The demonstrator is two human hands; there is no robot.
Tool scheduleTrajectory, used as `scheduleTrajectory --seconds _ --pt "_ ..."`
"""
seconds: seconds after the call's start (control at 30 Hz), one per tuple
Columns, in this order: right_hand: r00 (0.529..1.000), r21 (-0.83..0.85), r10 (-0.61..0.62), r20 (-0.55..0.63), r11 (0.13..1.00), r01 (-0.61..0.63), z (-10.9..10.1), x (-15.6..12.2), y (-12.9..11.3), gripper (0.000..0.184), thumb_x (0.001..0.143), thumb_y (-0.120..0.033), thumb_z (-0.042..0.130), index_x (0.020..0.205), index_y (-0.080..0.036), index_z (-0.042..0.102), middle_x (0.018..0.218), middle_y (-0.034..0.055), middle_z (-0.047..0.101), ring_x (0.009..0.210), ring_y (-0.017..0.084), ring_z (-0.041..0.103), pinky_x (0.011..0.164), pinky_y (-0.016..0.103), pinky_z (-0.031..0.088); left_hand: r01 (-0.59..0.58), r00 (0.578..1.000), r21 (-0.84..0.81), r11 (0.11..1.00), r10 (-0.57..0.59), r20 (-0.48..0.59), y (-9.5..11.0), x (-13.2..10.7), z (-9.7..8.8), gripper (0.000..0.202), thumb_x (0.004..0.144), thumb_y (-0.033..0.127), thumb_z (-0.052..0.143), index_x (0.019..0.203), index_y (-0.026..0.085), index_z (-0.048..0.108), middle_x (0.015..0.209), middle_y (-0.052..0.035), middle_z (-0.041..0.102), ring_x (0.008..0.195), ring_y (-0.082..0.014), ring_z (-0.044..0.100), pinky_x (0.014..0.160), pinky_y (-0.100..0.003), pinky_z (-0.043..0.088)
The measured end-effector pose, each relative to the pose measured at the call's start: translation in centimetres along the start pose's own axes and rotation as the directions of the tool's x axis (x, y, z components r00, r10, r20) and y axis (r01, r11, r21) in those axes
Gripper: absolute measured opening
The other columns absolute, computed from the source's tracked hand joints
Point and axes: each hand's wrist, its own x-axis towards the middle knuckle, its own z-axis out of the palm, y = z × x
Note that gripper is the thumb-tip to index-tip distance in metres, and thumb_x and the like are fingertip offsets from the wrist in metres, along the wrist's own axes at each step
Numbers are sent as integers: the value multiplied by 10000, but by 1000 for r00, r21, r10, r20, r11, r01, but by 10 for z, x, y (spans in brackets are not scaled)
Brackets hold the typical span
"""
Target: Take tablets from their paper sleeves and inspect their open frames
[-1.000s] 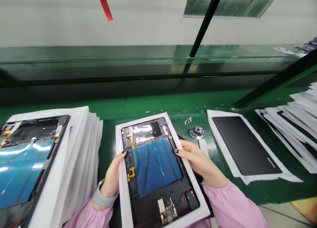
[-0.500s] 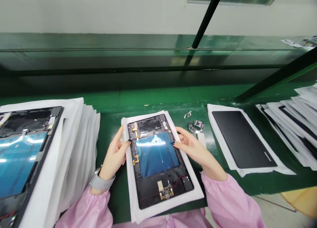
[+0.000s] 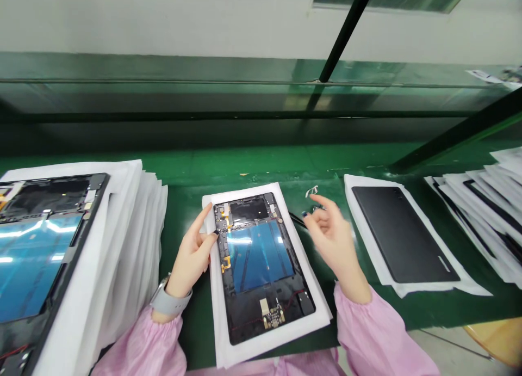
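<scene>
Tablet (image 3: 261, 259) with its back off lies on a white foam sheet (image 3: 218, 310) mid-table (image 3: 183, 213). Left hand (image 3: 191, 251) grasps the tablet's left edge. Right hand (image 3: 332, 237), blurred, is raised and released, fingers spread, touching nothing. Its fingers partly hide a small metal part (image 3: 317, 208), hard to make out. Black back cover (image 3: 402, 234) lies right, on another sheet.
</scene>
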Motion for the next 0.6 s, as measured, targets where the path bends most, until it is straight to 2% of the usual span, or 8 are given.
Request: scheduleTrajectory --seconds 0.07,0.13,0.2,0.3,0.43,0.5,0.6 --pt "960 -154 -113 -256 985 75 -7 5 3 273 864 -281 529 1110 -193 607 806 46 629 744 214 606 666 347 490 7 1000 4 1000 -7 1 -2 1 -1 701 849 329 539 1503 157 356 360 139 367 279 -85 325 316 -165 301" --pt "903 -282 -214 -374 953 109 -14 11 11 211 861 -266 500 1001 -193 640 994 120 662 968 279 609 854 448 479 15 1000 -2 1000 -15 0 -5 2 -1 678 856 342 528 1489 162 366 358 142 370 276 -87 330 318 -161 301" --pt "899 -297 -203 -388 951 87 -17 17 21 220 862 -279 477 966 -186 649 1085 151 654 1092 315 567 980 520 404 30 999 -8 1000 -30 -13 -6 3 -1 667 856 348 530 1479 168 372 363 141 381 278 -89 342 322 -160 309" --pt "933 -177 -58 -354 984 -6 -16 26 39 264 866 -323 456 970 -177 650 1095 161 653 1088 322 571 992 541 396 47 998 -12 999 -47 -32 -8 3 -1 668 847 350 549 1472 186 380 375 139 397 284 -92 360 331 -163 326" --pt "946 -25 76 -316 996 -88 -10 33 56 300 866 -378 461 1013 -185 637 1005 124 665 906 270 631 805 453 515 61 998 -2 998 -61 -27 -5 1 0 692 835 344 564 1478 179 369 396 134 402 310 -97 384 344 -170 335" --pt "951 47 116 -288 993 -107 -10 35 59 307 841 -394 495 1031 -190 623 972 104 667 837 241 641 707 388 536 70 997 6 998 -70 -25 -3 0 0 711 826 360 571 1480 174 363 405 132 395 318 -98 376 338 -174 321" --pt "951 102 136 -277 989 -112 -12 38 60 313 796 -391 534 1026 -189 598 986 105 669 854 231 651 678 349 543 76 997 2 997 -75 -33 0 -1 0 756 796 381 592 1481 159 360 407 130 391 324 -106 368 331 -186 317"
